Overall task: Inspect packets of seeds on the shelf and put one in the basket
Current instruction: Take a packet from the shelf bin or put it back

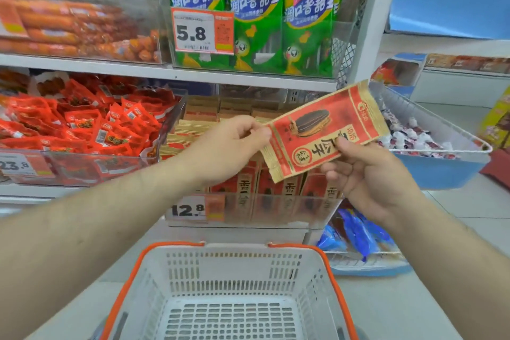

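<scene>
Head view: a flat red-and-tan paper seed packet (pixel 320 132) is held tilted above the shelf's clear bin of matching packets (pixel 265 188), pinched at its left edge by the left hand (pixel 229 146) and at its lower edge by the right hand (pixel 367 174). Inspection appears under way; next, lowering into the white plastic basket with orange rim (pixel 234 292) would be required.

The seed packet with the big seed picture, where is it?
In the head view, right of centre: both hands hold the seed packet up before the shelf, above the basket.
</scene>
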Tool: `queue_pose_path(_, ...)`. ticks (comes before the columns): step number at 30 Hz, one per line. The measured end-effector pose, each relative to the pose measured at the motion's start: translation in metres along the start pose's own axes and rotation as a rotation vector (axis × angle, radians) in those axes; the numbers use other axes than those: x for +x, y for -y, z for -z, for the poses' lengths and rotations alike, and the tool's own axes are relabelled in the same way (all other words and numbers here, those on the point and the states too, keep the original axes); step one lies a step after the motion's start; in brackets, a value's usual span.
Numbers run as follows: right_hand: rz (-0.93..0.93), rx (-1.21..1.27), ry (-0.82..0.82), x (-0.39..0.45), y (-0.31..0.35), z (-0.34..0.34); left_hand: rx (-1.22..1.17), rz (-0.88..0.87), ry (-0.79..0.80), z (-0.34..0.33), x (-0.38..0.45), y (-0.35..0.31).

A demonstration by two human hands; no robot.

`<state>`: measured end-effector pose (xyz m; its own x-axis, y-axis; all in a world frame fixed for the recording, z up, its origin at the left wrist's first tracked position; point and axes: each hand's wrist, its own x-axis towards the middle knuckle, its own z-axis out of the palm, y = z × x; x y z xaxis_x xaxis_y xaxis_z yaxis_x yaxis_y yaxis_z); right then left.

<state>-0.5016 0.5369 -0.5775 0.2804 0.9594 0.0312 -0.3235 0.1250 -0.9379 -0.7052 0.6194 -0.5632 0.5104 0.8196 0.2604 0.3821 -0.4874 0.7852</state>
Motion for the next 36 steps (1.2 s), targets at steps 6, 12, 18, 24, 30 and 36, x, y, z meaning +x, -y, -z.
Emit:
queue_pose_path(6,0.069,0.039,-0.151,0.031,0.012,0.021,0.584,-0.007,0.058,0.016,0.073,0.005)
queue_pose_path(12,0.037,0.03,-0.22,0.061,0.009,0.022,0.812,0.184,0.28,0.0,0.154,0.027)
queue_pose_path(18,0.082,-0.025,-0.25,0.077,0.015,0.028,0.829,0.21,0.402,-0.015,0.196,0.04)
queue_pose_path(24,0.178,-0.142,-0.24,0.079,0.021,0.042,0.855,0.17,0.441,-0.018,0.198,0.045)
queue_pose_path(30,0.31,-0.336,-0.179,0.086,0.024,0.04,0.937,0.074,0.523,-0.012,0.166,0.034)
queue_pose_path(36,0.366,-0.709,-0.095,0.111,0.026,0.016,1.021,0.012,0.525,-0.01,0.141,0.031)
